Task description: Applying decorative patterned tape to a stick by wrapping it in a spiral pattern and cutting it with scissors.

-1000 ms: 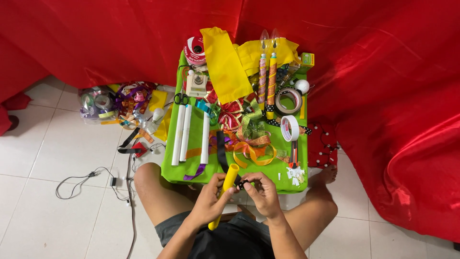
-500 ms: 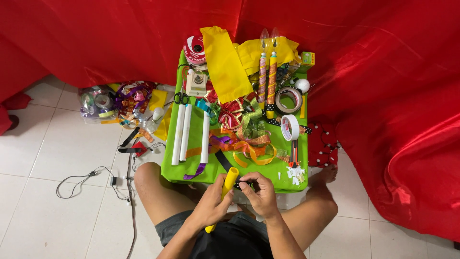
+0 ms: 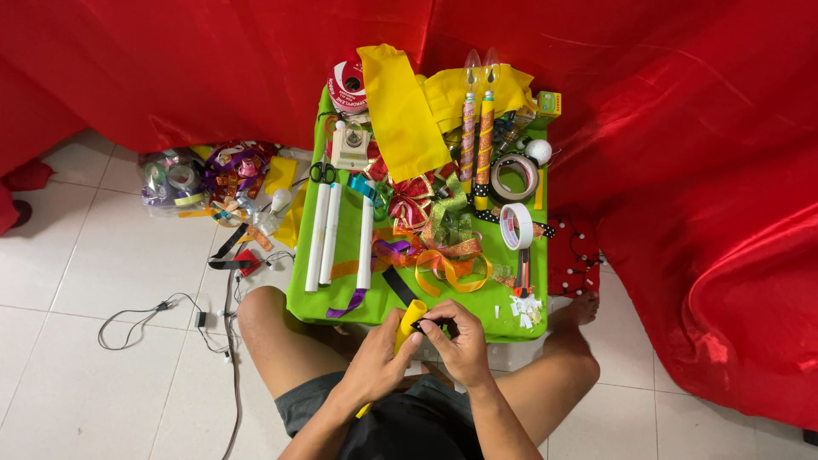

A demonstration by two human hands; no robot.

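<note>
Both hands drift slightly toward me; left hand (image 3: 375,362) grips yellow tube (image 3: 409,322), right hand (image 3: 460,341) pinches black strip (image 3: 423,324). Tube's lower end mostly hidden.

Green table (image 3: 477,302) — white tubes (image 3: 328,234), tape rolls (image 3: 515,226)

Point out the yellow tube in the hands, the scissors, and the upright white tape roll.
yellow tube (image 3: 412,313), head view, on its upper end above the left hand's fingers.
scissors (image 3: 322,173), head view, on the black handles.
white tape roll (image 3: 515,226), head view, on its outer white rim.
</note>
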